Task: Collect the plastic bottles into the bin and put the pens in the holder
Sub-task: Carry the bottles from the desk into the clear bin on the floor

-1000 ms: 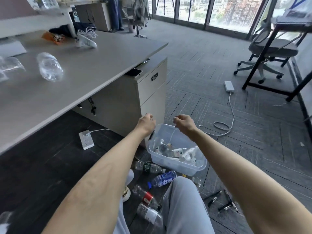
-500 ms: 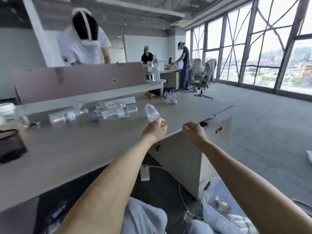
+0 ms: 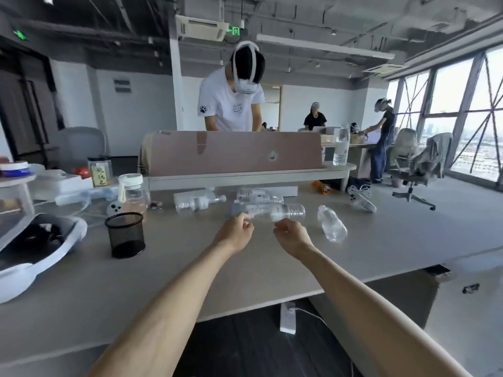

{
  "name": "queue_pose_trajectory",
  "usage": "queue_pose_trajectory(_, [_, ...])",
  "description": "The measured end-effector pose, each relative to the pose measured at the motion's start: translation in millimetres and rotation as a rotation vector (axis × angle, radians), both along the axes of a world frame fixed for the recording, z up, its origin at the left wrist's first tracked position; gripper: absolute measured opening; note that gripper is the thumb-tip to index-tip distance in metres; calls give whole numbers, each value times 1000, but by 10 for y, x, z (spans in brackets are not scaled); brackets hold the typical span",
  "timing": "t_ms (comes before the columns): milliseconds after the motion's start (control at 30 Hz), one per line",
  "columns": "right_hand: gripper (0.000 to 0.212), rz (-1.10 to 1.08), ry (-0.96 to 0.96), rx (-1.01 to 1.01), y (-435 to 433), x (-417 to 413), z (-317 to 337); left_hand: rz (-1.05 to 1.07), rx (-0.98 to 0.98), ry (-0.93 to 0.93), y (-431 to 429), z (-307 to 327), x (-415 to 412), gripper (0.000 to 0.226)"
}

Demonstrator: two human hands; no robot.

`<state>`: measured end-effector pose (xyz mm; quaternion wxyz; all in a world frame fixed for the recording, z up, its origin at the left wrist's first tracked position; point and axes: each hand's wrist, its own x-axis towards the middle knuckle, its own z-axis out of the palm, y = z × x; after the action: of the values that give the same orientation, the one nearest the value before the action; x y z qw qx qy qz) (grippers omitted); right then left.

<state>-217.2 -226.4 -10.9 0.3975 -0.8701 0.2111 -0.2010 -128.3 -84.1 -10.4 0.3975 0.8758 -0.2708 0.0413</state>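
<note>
Bottle (image 3: 275, 211) blurred behind curled hands (grip unclear): left hand (image 3: 235, 232); right hand (image 3: 291, 235).

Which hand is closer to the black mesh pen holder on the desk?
The left hand. It is to the right of the pen holder, with bare desk between them. The right hand is further right, beyond the left hand.

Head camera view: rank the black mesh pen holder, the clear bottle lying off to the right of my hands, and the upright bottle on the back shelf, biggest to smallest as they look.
1. black mesh pen holder
2. lying clear bottle and upright bottle: too close to rank, and the upright one stands farther away.
</note>
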Motion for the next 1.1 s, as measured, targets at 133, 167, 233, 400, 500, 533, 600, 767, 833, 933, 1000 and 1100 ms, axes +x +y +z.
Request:
queue_pose_trajectory(133, [33, 62, 12, -21, 202, 513, -120, 46, 16, 5, 193, -82, 396, 35])
queue_pose_trajectory(167, [34, 75, 13, -29, 233, 643, -150, 59, 20, 0, 245, -104, 522, 35])
queue_pose_trajectory(233, [34, 98, 20, -63, 249, 901, -205, 88, 35, -11, 362, -164, 788, 35])
queue_pose_trajectory(400, [41, 125, 74, -308, -31, 1447, -252, 169, 117, 5, 613, -399, 1403, 32])
queue_pose_trajectory(500, [58, 70, 224, -678, -351, 1723, -147, 207, 108, -14, 598, -460, 1672, 31])
queue_pose_trajectory(533, [64, 36, 307, -748, -449, 1794, -114, 205, 102, -20, 572, -473, 1732, 32])
queue_pose_trajectory(600, [74, -1, 478, -837, -622, 1904, -71, 181, 112, -30, 508, -497, 1824, 34])
queue_pose_trajectory(767, [63, 59, 651, -942, -842, 1998, -72, 144, 164, -87, 398, -504, 2024, 34])
queue_pose_trajectory(833, [63, 139, 669, -893, -885, 2002, -66, 151, 172, -110, 371, -456, 2097, 34])
queue_pose_trajectory(933, [62, 228, 564, -654, -887, 2033, -26, 173, 183, -125, 334, -356, 2202, 34])
queue_pose_trajectory(1000, [45, 245, 326, -391, -841, 2091, 19, 183, 195, -149, 323, -286, 2301, 31])
queue_pose_trajectory(1100, [47, 249, 70, -5, -726, 2190, 92, 215, 249, -184, 328, -228, 2501, 33])
